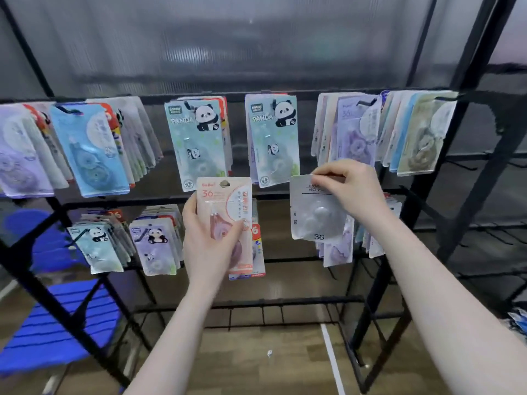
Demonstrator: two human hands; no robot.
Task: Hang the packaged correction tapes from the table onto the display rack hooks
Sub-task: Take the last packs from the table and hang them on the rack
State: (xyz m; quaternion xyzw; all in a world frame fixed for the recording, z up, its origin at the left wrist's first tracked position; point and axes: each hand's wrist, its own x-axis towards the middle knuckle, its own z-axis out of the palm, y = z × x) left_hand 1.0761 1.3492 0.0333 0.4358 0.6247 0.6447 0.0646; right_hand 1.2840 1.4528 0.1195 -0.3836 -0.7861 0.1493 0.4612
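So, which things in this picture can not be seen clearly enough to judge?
- Head view: the hook behind the grey package, hidden by the right hand.
- Small print on the pink package in the left hand: too small.
- The table: outside the frame.
- Far-left packages: blurred.

The right hand (pixel 355 192) covers the top edge of the grey pack (pixel 316 209) it pinches, so the hang hole there is hidden. Under the left hand (pixel 209 240), the pink pack (pixel 225 220) hides more packs, only their lower corners showing. The small print on both is too blurred to read.
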